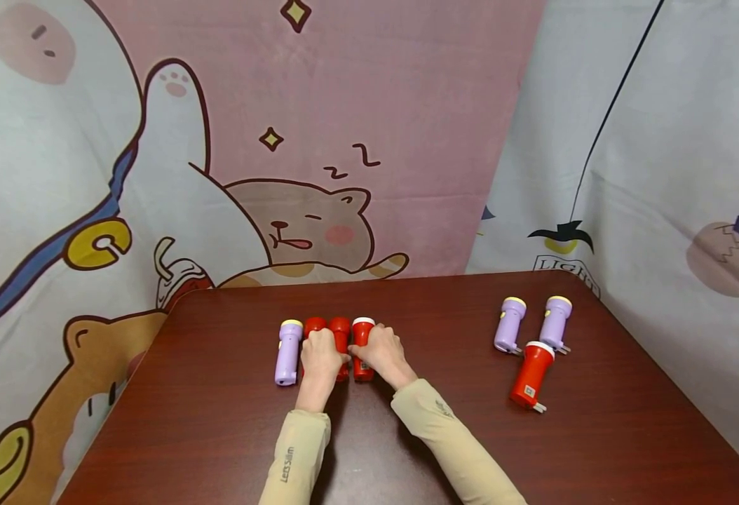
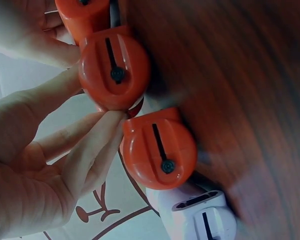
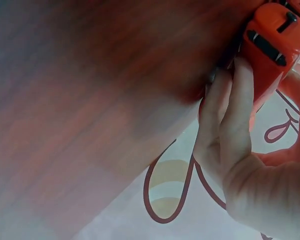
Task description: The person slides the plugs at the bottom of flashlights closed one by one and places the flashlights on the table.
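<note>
Three red flashlights lie side by side on the brown table (image 1: 218,435), heads pointing away. My left hand (image 1: 321,355) pinches the middle red flashlight (image 1: 341,337), thumb on one side and fingers in the gap beside the left red flashlight (image 1: 315,324). In the left wrist view the end of the middle flashlight (image 2: 115,67) shows a black slot and screw. My right hand (image 1: 382,349) grips the right, white-rimmed red flashlight (image 1: 362,337), fingers along its outer side in the right wrist view. A purple flashlight (image 1: 289,354) lies just left of the row.
Toward the right of the table lie two more purple flashlights (image 1: 510,324) and another red flashlight (image 1: 532,375), their plug prongs sticking out. A printed cartoon curtain (image 1: 407,140) hangs behind the table's far edge.
</note>
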Demonstrator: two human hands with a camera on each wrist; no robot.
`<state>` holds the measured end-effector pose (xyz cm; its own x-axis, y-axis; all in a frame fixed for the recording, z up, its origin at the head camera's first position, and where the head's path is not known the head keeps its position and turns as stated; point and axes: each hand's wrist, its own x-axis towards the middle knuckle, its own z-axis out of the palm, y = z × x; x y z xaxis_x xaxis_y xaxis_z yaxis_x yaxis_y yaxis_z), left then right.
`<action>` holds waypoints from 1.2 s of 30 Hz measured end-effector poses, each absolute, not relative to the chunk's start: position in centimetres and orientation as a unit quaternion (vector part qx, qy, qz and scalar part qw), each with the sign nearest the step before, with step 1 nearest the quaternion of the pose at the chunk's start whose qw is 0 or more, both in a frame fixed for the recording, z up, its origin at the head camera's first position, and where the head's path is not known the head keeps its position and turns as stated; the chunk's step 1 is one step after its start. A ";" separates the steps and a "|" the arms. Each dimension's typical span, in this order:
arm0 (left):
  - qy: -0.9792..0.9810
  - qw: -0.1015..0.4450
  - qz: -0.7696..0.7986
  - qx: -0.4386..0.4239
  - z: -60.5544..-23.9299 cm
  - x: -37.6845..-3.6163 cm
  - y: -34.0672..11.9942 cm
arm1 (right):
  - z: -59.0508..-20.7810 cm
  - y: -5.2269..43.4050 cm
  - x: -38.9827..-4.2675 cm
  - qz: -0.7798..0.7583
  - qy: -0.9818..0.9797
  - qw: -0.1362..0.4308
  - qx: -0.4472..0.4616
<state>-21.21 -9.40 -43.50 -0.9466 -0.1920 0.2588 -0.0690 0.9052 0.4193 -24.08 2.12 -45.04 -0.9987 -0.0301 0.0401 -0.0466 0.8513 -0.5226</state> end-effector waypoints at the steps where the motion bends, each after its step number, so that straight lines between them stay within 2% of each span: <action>1: -0.965 0.148 -0.207 0.068 -43.5 -21.2 -9.4 | -45.1 2.2 -24.1 0.271 -0.962 0.016 0.022; 11: -0.964 0.144 -0.212 0.068 -43.6 -21.2 -9.5 | -44.7 2.9 -23.8 0.264 -0.964 0.028 0.028; 17: -0.963 0.141 -0.220 0.069 -43.4 -21.1 -9.5 | -44.4 4.0 -23.5 0.249 -0.966 0.059 0.024; 19: -0.962 0.157 -0.214 0.066 -44.1 -21.4 -9.5 | -44.3 4.6 -23.4 0.245 -0.967 0.070 0.024; 24: -0.961 0.162 -0.216 0.064 -44.2 -21.5 -9.5 | -43.7 6.7 -23.1 0.232 -0.968 0.093 0.020; 30: -0.963 0.142 -0.221 0.067 -43.6 -21.2 -9.5 | -42.7 10.2 -22.9 0.209 -0.970 0.127 -0.003; 36: -0.960 0.149 -0.227 0.072 -43.5 -21.1 -9.4 | -41.5 14.2 -22.5 0.181 -0.976 0.106 -0.052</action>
<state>-21.07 -9.35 -43.50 -0.9452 -0.2054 0.2539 -0.0701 0.8870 0.4565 -22.46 14.17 -41.46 -0.9722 0.1394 0.1883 0.0624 0.9288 -0.3652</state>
